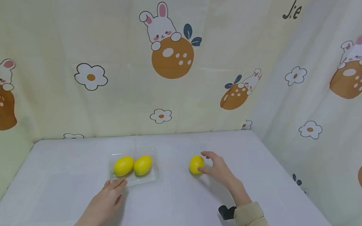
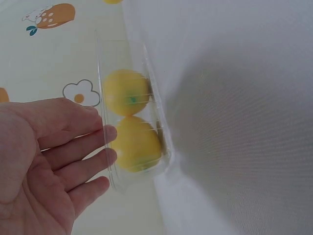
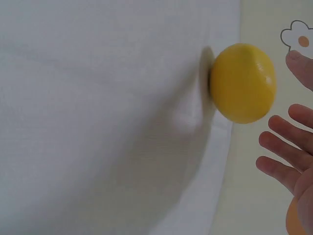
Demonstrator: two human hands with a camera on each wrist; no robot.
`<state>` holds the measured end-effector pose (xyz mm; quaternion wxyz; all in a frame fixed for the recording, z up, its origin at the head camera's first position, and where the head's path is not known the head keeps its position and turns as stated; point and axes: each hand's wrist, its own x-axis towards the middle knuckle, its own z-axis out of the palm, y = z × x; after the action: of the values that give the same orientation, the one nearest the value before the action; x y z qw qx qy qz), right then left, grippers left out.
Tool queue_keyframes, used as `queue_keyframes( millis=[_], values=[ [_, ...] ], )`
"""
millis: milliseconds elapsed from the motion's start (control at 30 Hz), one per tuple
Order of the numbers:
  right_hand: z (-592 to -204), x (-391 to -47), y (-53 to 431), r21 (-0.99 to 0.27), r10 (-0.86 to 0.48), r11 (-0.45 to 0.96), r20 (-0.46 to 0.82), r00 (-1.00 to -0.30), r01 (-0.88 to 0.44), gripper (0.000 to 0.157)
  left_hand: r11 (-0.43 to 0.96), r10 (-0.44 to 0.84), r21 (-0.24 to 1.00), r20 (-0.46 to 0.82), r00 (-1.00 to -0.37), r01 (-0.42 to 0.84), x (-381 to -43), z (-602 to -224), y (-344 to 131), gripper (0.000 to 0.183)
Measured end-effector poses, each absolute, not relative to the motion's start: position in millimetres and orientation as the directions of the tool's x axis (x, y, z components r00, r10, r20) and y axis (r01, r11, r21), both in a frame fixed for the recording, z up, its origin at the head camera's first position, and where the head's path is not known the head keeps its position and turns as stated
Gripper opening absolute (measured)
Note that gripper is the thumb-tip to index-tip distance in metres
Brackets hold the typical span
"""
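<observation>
Two yellow lemons (image 1: 123, 166) lie side by side in a clear plastic tray (image 1: 141, 181) left of the middle of the table. My left hand (image 1: 105, 200) is at the tray's near left corner; in the left wrist view its straight fingertips (image 2: 110, 156) rest at the tray's edge. To the right, a single lemon (image 1: 196, 165) sits on the table. My right hand (image 1: 218, 169) is beside that lemon with thumb and fingers spread. In the right wrist view a gap shows between this lemon (image 3: 243, 83) and the fingers (image 3: 281, 147).
A white cloth covers the table (image 1: 177, 211). Behind it and along the right side hangs a curtain (image 1: 127, 96) printed with rabbits, fruit and flowers. A black strap piece (image 1: 227, 212) shows at the right wrist, beside a beige sleeve (image 1: 251, 217).
</observation>
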<state>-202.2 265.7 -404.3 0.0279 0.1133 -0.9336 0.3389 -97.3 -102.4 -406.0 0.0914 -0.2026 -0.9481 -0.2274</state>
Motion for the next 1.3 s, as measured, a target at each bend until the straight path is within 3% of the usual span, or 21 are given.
queue_keyframes(
  millis=[1300],
  values=[
    [-440.5,-213.6,256.1,-0.497,-0.259,0.779,0.301,-0.918,-0.382,0.067,0.816,0.334,0.383,0.297,-0.895,0.432,-97.5,-409.6,-103.3,0.036]
  ],
)
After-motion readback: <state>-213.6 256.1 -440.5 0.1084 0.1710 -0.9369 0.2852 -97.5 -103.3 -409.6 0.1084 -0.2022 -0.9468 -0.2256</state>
